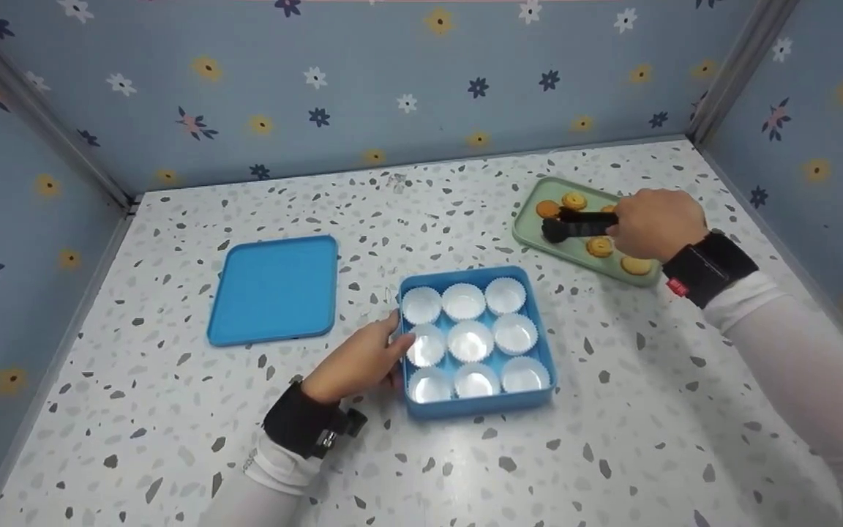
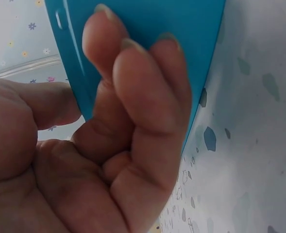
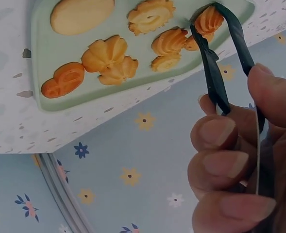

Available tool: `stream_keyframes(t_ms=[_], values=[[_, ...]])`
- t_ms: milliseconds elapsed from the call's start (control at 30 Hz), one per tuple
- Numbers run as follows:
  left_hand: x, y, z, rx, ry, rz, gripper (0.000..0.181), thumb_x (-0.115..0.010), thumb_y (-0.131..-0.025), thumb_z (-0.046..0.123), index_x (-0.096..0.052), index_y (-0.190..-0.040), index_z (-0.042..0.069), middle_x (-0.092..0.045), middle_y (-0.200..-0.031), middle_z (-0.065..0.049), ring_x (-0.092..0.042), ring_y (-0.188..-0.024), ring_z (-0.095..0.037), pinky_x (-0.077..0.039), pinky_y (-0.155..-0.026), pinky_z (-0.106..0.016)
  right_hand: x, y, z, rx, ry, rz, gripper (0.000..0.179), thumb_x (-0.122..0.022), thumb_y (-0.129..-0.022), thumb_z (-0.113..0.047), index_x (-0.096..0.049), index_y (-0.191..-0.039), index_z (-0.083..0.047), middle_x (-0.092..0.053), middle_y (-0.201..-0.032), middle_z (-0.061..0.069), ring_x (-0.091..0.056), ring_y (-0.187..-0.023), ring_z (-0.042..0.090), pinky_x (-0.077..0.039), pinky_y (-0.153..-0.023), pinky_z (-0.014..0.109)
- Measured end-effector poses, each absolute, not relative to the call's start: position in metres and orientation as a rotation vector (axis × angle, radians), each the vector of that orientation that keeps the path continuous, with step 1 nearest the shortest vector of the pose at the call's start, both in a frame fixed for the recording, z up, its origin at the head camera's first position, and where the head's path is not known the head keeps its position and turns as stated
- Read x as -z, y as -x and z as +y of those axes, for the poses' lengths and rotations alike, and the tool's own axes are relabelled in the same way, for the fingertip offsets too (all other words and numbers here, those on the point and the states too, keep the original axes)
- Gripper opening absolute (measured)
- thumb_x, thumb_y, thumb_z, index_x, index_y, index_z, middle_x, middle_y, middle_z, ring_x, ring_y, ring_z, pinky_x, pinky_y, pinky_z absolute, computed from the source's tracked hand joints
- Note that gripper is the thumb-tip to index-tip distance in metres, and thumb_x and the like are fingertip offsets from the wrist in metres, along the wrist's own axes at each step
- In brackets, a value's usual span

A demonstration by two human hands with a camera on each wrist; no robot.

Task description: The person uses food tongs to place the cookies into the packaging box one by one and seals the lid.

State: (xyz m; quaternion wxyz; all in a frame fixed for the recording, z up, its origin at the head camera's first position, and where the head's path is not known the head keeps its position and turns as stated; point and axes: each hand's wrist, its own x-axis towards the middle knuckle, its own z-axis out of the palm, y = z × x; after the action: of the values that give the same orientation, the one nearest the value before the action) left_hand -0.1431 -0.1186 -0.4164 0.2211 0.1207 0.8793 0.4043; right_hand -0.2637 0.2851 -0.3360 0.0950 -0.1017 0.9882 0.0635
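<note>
My left hand grips the left wall of a square blue box, thumb over the rim and fingers against its outside. Inside the box stand several white paper baking cups in rows. On the right, my right hand holds black tongs over a green tray of cookies. The right wrist view shows the tong tips on either side of a swirled golden cookie near the tray's corner. Other cookies, such as a flower-shaped one, lie on the tray.
A flat blue lid lies on the speckled table, left of the box. Flower-patterned panels enclose the table at the back and both sides.
</note>
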Motion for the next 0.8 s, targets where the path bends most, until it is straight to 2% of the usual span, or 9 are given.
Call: stream_keyframes(t_ms=[300,500,700,800], values=[[0.418,0.143,-0.119,-1.115,-0.311,2.424,0.072,-0.047,-0.106,0.034,-0.01,-0.157,0.0,-0.063,-0.065,-0.006,-0.062,-0.059,-0.027,-0.043,-0.048,-0.031,0.334,0.262,0.301,-0.108,0.274,2.933,0.032,-0.056,-0.099,-0.034,-0.072,-0.102,-0.007,-0.062,-0.078,0.011,-0.054,-0.065,0.028,-0.043,-0.049,0.042],[0.419,0.143,-0.119,-1.104,-0.32,2.43,0.072,-0.046,-0.106,0.034,-0.01,-0.156,-0.001,-0.063,-0.064,-0.005,-0.063,-0.059,-0.026,-0.045,-0.05,-0.032,0.33,0.258,0.303,-0.102,0.282,2.927,0.035,-0.055,-0.1,-0.036,-0.071,-0.109,-0.006,-0.062,-0.079,0.012,-0.053,-0.066,0.029,-0.043,-0.05,0.043],[0.418,0.143,-0.119,-1.092,-0.334,2.435,0.071,-0.046,-0.106,0.034,-0.01,-0.156,-0.002,-0.064,-0.063,-0.005,-0.063,-0.059,-0.027,-0.045,-0.051,-0.032,0.313,0.242,0.292,-0.043,0.292,2.969,0.048,-0.053,-0.101,-0.039,-0.063,-0.133,-0.006,-0.066,-0.092,0.018,-0.053,-0.066,0.028,-0.039,-0.046,0.037],[0.418,0.144,-0.119,-1.086,-0.344,2.44,0.071,-0.046,-0.106,0.034,-0.011,-0.156,-0.003,-0.063,-0.062,-0.004,-0.063,-0.058,-0.027,-0.044,-0.052,-0.033,0.303,0.23,0.283,-0.023,0.364,3.021,0.049,-0.054,-0.101,-0.038,-0.06,-0.138,-0.007,-0.067,-0.094,0.018,-0.052,-0.061,0.026,-0.036,-0.044,0.035]])
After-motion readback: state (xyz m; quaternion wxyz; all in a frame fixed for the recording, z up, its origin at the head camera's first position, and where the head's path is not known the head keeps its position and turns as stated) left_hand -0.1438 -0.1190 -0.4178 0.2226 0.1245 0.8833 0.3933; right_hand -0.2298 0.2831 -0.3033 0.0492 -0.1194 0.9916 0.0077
